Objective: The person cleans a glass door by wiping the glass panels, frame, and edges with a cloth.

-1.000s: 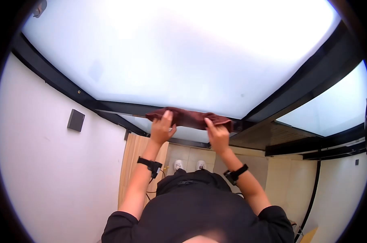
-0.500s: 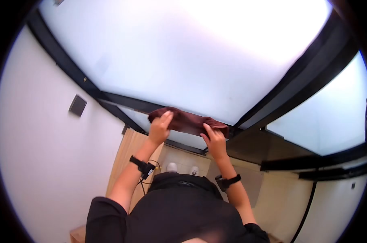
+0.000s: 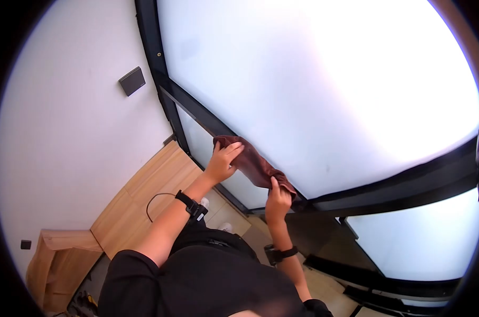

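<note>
A dark reddish-brown cloth is stretched between my two hands along the black crossbar of a frosted glass panel. My left hand grips the cloth's left end, its fingers lying over the fabric. At the other end my right hand is closed on the bunched edge, thumb and fingers pinching it. The cloth hides part of the crossbar, so I cannot tell whether it presses against the bar. Each of my wrists wears a black strap with a small device.
A wooden bench or cabinet top runs along the white wall at left, with a thin black cable above it. A dark switch plate is on that wall. Another frosted panel stands at right. Open wooden shelving is at lower left.
The view has turned, so the crossbar now slopes more steeply and more of the wooden bench shows. My right fingers have closed more tightly on the cloth; my left hand still holds it.
</note>
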Tool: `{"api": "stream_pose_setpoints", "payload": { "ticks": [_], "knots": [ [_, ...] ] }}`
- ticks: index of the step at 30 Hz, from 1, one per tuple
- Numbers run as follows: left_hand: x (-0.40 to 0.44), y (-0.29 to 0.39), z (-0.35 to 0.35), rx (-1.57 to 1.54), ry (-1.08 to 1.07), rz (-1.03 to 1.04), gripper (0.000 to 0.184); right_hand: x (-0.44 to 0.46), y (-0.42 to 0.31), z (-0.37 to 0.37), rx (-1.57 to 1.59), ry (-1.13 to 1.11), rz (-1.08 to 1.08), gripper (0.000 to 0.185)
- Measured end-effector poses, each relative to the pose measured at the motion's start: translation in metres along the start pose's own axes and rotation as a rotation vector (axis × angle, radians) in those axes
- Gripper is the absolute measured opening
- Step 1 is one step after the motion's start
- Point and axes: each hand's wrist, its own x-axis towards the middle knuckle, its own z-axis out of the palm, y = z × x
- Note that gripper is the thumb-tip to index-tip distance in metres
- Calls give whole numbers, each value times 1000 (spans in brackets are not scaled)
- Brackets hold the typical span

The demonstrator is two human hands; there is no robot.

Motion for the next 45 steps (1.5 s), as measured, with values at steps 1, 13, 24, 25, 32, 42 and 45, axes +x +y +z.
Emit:
{"api": "stream_pose_setpoints", "payload": {
  "ticks": [1,13,24,25,32,42,45],
  "knots": [
    [1,-10,-3,-19,-1,-21,52,5,-6,5,7,-21,5,34],
    [29,-129,-78,-80,-47,-99,40,72,-72,90,-6,-70,-176,37],
    [49,-236,-144,-105,0,-190,41,144,-156,172,-9,-249,-241,41],
    [51,-243,-146,-117,1,-197,41,150,-162,176,-34,-274,-244,41],
    [57,-263,-145,-23,113,-173,46,154,-167,180,65,-227,-187,45],
    [47,-223,-120,30,117,-118,47,132,-128,142,254,-264,-137,48],
    [35,-179,-108,-39,-8,-33,49,107,-99,86,207,-491,-63,49]
  ]
}}
